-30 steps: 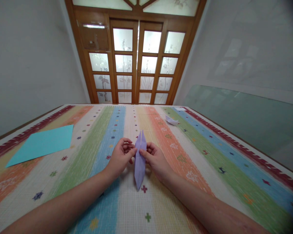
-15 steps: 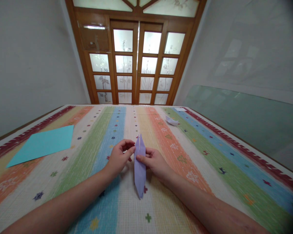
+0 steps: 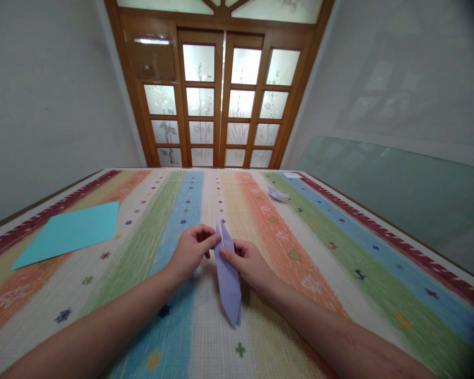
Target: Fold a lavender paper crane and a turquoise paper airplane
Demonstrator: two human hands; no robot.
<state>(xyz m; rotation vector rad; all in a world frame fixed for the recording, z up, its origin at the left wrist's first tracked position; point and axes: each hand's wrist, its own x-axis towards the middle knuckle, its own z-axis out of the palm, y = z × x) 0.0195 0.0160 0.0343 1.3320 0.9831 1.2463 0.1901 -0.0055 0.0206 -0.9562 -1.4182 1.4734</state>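
Observation:
A long, narrow folded piece of lilac paper [image 3: 228, 279] lies pointing away from me on the striped cloth, its near tip slightly lifted. My left hand [image 3: 192, 251] pinches the upper left flap near the far tip with thumb and fingertips. My right hand [image 3: 249, 261] presses its thumb on the paper's upper middle, fingers tucked behind the right edge. Both forearms rest low over the cloth.
A turquoise paper sheet [image 3: 69, 231] lies flat at the left. A small pale folded paper piece [image 3: 278, 195] sits farther away to the right. The colourful striped tablecloth [image 3: 339, 252] covers the table. Wooden glazed doors [image 3: 221, 100] stand beyond the far edge.
The lilac paper has slid toward me and its near tip has swung slightly right. My left fingers have moved in to pinch the upper flap; my right thumb stays pressed on it.

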